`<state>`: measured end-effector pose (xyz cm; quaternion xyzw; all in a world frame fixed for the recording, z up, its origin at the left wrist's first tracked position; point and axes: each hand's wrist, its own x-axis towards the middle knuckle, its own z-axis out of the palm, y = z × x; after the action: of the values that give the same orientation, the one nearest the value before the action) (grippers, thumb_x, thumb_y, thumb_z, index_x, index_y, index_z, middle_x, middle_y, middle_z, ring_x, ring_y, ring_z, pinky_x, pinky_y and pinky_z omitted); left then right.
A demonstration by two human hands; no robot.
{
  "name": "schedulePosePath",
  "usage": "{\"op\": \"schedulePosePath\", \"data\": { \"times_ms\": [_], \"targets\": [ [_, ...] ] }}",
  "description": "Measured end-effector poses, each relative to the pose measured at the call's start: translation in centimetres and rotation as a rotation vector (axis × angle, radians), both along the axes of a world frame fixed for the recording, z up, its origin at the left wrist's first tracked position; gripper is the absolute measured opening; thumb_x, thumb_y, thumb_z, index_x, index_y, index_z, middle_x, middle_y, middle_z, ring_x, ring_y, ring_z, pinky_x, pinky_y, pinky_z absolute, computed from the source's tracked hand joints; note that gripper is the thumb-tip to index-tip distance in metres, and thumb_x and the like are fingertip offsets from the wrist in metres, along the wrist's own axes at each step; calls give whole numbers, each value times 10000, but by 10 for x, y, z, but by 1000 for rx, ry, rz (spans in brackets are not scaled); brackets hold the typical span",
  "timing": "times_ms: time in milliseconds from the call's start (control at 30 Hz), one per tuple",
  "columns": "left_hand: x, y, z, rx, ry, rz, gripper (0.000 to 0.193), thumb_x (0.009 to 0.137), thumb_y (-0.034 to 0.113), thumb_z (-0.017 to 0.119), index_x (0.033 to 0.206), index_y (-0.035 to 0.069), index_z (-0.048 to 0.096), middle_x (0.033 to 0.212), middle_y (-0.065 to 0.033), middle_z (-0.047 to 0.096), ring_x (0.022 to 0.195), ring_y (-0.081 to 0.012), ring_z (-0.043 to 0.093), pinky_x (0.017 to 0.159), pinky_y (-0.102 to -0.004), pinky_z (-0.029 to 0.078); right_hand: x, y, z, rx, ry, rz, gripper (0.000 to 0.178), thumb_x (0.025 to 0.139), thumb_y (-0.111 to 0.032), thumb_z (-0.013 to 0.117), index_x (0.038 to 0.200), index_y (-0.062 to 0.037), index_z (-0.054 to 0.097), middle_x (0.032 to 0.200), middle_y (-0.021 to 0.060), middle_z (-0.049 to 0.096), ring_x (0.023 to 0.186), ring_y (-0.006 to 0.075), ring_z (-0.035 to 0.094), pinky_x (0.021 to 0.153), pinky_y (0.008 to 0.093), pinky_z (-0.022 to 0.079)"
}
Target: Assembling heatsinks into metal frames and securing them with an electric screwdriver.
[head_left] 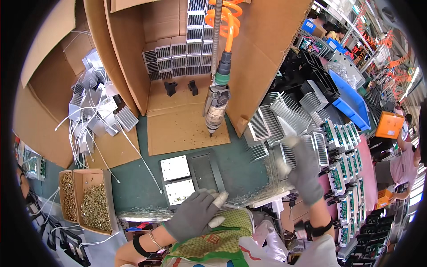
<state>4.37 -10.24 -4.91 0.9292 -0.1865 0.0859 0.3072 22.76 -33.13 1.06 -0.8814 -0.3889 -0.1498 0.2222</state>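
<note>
My left hand [195,215], in a grey glove with pale fingertips, rests at the table's front edge. Its fingers are apart, and nothing shows between them. Just beyond it, two silvery heat sinks [175,168] sit flat side up in a black fixture [205,171], one behind the other; the nearer one has small parts on its face. Over on the right, my gloved right hand [304,171] is reaching at a pile of finned aluminium heat sinks [289,113]. Motion smears its fingers, so whether they grip anything is unclear.
An air screwdriver [216,109] hangs on an orange coiled hose above the fixture. Cardboard boxes [255,44] hold stacked heat sinks at the back. Left are wired heat sinks [95,107] and trays of brass-coloured screws [95,207]. Green circuit boards [340,178] and a blue bin [349,104] lie right.
</note>
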Motion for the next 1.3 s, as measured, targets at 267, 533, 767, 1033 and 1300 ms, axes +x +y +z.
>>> {"op": "schedulePosePath", "data": {
  "times_ms": [267,533,767,1033,1300],
  "targets": [
    [-21,-9,-6,199,-10,-68,358,853,344,561,1039,40,593,796,-67,551,859,-228,565,1034,-412,330,91,-33,1,-106,91,-331,784,623,-276,793,1288,-48,448,1098,191,585,1008,350,547,876,406,442],
    [-54,24,1,-207,21,229,235,844,129,574,1070,69,587,885,-118,591,898,-302,579,857,-422,452,-3,28,69,-48,-13,402,669,489,-248,809,1066,-52,534,959,143,568,881,313,597,707,414,493],
    [-55,28,7,-277,99,295,225,837,109,576,1053,48,591,926,-132,598,908,-315,580,802,-406,466,-18,98,-14,-384,-472,858,361,708,-196,655,1042,-99,559,1054,87,551,1026,273,544,885,388,443],
    [-55,42,-4,-251,-45,620,307,785,73,629,1085,38,576,1051,-147,556,942,-336,572,783,-381,485,-22,104,-18,-192,136,772,502,673,-256,708,1110,-94,522,1101,143,522,1045,315,524,873,403,441],
    [17,67,-36,32,-192,817,413,806,184,632,1176,45,513,1138,-169,509,1064,-354,509,868,-416,444,-24,153,-86,203,693,305,346,861,-284,593,1101,-50,508,1023,153,562,920,321,566,808,384,443]
  ]
}}
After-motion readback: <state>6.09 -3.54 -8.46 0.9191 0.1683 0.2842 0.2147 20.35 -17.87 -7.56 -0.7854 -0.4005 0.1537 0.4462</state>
